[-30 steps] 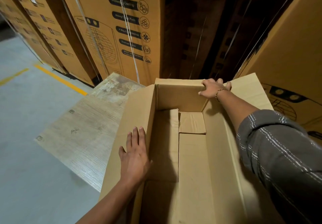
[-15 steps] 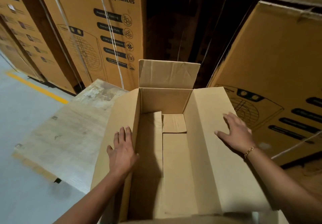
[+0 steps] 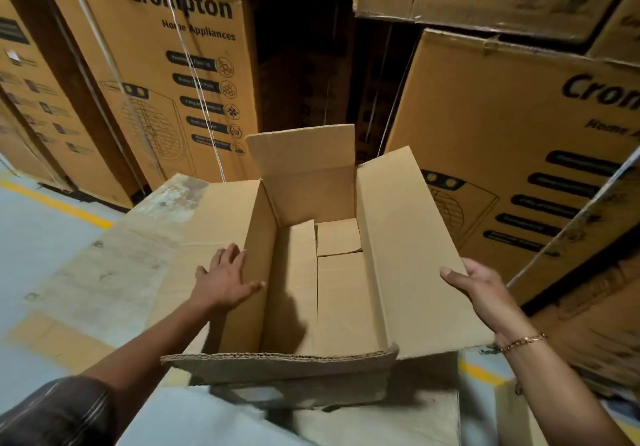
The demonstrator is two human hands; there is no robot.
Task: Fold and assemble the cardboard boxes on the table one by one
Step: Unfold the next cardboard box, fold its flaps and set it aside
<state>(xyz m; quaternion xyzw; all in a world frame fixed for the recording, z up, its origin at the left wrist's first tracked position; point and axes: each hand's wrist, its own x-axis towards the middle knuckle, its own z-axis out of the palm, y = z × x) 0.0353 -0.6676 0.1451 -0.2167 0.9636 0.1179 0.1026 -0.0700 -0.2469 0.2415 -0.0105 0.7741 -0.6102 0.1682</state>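
Brown corrugated card, likely light and stiff (it creases easily): the box (image 3: 339, 289) stands open on the table (image 3: 114, 255). The left hand (image 3: 225, 279) presses flat, fingers spread, on the left flap (image 3: 207, 234). The right hand (image 3: 481, 289) pinches the right flap (image 3: 408, 237) at its outer edge, probably the best hold.

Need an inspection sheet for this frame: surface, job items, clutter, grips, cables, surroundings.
Surface: worn wooden table, showing left of the box.
Job's things: cardboard box open-topped, bottom flaps folded in, far flap upright.
Clutter: blurred cardboard pieces below the box's near edge.
Grips: left hand flat on left flap; right hand holds right flap by its outer edge.
Cables: nothing seen.
Surroundings: stacked Crompton cartons with white strapping; grey floor with a yellow line.
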